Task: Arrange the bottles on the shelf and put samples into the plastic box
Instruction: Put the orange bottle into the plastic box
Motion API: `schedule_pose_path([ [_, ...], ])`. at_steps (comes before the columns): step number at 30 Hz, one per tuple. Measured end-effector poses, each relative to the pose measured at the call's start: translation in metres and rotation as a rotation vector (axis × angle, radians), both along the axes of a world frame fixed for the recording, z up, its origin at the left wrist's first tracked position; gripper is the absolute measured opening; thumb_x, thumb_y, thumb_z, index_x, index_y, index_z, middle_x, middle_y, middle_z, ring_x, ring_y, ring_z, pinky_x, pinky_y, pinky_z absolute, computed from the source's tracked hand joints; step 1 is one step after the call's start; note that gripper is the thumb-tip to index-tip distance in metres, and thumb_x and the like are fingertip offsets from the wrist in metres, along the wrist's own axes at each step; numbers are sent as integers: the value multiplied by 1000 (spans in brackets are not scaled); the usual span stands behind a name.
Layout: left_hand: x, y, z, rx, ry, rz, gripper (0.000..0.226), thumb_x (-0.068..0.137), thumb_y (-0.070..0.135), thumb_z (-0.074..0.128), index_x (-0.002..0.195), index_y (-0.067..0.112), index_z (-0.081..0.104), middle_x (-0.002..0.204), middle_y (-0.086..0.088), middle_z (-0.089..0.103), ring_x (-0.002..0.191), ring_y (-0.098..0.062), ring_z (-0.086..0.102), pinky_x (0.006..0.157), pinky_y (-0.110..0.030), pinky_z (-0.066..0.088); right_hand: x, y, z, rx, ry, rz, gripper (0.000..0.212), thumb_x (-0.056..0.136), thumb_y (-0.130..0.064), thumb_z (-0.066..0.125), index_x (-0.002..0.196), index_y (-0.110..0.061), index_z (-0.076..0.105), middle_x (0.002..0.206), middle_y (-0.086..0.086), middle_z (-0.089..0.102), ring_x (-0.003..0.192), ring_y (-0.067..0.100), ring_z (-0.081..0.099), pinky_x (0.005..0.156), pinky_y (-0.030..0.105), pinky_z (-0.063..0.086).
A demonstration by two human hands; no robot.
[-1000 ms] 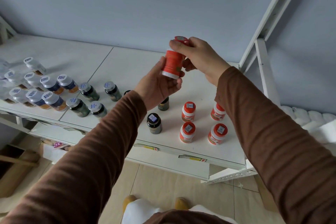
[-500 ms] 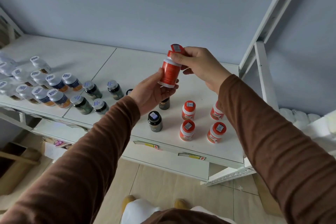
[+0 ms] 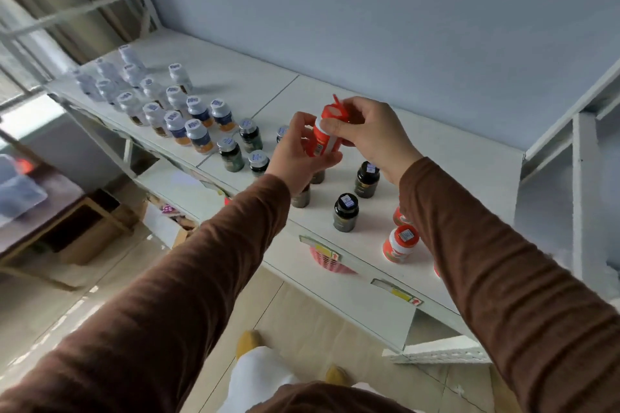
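Both hands hold an orange bottle [image 3: 322,137] above the white shelf [image 3: 446,157]. My left hand [image 3: 295,152] grips its lower body. My right hand [image 3: 372,134] grips its top, where the orange flip lid [image 3: 336,105] stands open. On the shelf below stand dark bottles [image 3: 345,212] and orange bottles with white labels [image 3: 400,243], some hidden by my right sleeve. Further left stand green-black bottles [image 3: 230,154], blue-and-orange bottles [image 3: 199,136] and several white bottles [image 3: 134,74].
A pink basket [image 3: 327,260] shows under the shelf's front edge. A wooden table with a plastic bag [image 3: 20,191] stands at the left, a cardboard box [image 3: 97,231] beneath it. White frame uprights [image 3: 585,198] rise at the right. My feet show on the tiled floor.
The view has swung right and nearer, so the bottle rows sit further left. The held orange bottle's lid has flipped open, and both hands have lowered a little toward the shelf.
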State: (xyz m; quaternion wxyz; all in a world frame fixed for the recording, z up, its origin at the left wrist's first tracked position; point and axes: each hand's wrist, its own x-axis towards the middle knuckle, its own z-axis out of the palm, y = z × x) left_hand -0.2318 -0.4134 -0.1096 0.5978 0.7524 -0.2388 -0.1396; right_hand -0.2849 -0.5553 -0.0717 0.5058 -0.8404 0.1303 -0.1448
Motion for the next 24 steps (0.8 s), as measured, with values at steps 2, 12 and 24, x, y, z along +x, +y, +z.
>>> schedule_pose_path([
  [2,10,33,-2,60,-33,46,53,74,16,81,116,16,48,100,2,64,88,-11,66,76,-23,57,14,28,0,-53,10,68,42,73,-51,77,104,-22,70,96,-9,72,93,11,68,88,42,56],
  [12,52,261,-23,808,-303,255,50,76,34,78,121,27,57,121,3,57,113,-20,50,97,-38,44,82,207,-18,-146,57,412,43,78,-39,79,113,-20,64,108,-5,69,100,15,64,92,37,53],
  [24,96,542,-56,1039,-127,475,50,80,44,70,124,28,56,123,-1,55,116,-25,49,97,-41,45,172,481,-47,-191,127,671,42,80,-34,77,115,-19,61,103,-7,61,99,14,59,92,32,51],
])
